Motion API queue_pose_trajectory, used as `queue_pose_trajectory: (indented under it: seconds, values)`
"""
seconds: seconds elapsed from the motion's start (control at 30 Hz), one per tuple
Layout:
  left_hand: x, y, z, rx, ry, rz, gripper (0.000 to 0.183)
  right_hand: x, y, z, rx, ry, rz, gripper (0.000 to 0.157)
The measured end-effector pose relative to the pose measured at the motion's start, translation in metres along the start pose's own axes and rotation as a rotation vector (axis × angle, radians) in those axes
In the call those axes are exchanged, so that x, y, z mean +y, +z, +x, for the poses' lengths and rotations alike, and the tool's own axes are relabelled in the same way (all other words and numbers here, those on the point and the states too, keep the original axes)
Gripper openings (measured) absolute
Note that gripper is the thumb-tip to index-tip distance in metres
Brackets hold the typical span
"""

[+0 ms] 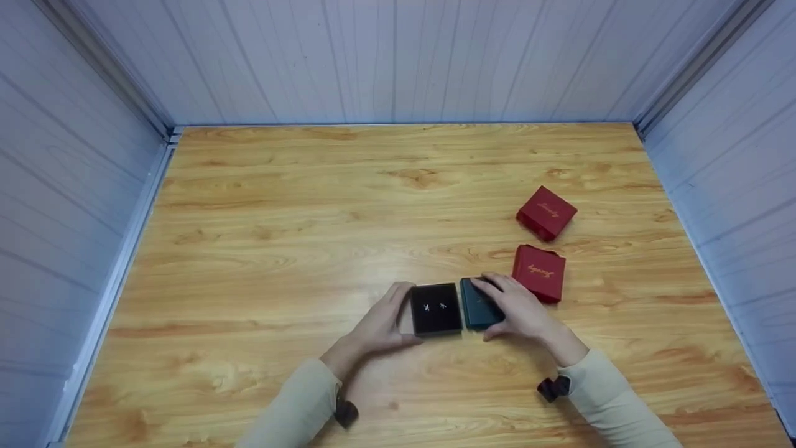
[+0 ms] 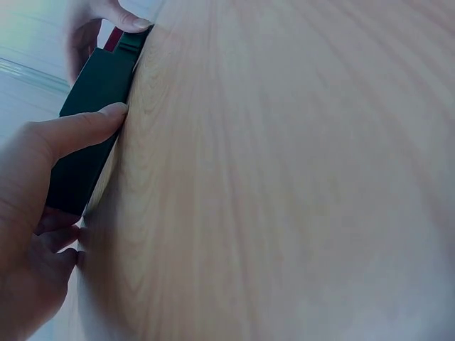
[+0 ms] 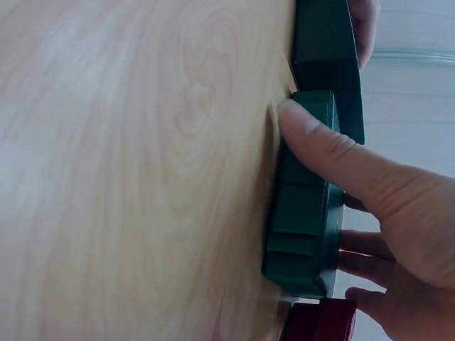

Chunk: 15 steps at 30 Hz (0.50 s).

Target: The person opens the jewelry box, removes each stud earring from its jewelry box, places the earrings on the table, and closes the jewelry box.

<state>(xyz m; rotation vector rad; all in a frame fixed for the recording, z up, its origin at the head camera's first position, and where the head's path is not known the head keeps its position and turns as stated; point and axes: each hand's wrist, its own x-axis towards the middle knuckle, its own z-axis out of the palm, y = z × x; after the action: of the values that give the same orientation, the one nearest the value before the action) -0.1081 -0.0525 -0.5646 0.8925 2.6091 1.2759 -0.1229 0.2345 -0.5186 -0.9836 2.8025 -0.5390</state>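
Note:
Near the front of the wooden table point(image 1: 280, 267), my left hand point(image 1: 378, 320) holds an uncovered jewelry box point(image 1: 437, 323), thumb on the near side and fingers on the far side. Its black insert bears two small silvery pieces like stud earrings; its outer wall point(image 2: 96, 89) is dark green in the left wrist view. Just right of it, my right hand point(image 1: 519, 308) grips a dark green box lid point(image 1: 476, 311) between thumb and fingers. Ribbon-like folds run across the lid's side point(image 3: 298, 213) in the right wrist view. My right palm hides part of its top.
Two red jewelry boxes with gold lettering lie to the right: one red box point(image 1: 540, 280) close beyond my right hand, another red box point(image 1: 550, 211) farther back and turned at an angle. Pale panel walls point(image 1: 392, 62) border the table at the back and sides.

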Motion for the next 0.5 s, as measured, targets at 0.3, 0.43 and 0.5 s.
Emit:
queue_pose_trajectory:
  seconds: [0.3, 0.43, 0.5]
  values:
    - [0.0, 0.0, 0.001, -0.003, -0.01, -0.004, 0.092, -0.004, -0.005, 0.001, 0.01, -0.022, 0.003, 0.094]
    - [0.0, 0.0, 0.001, -0.001, -0.008, -0.007, 0.091, -0.008, -0.009, 0.002, 0.02, -0.048, 0.001, 0.088]
    - [0.0, 0.0, 0.001, 0.0, -0.005, -0.004, 0.092, -0.01, -0.011, 0.003, 0.03, -0.059, -0.004, 0.083]
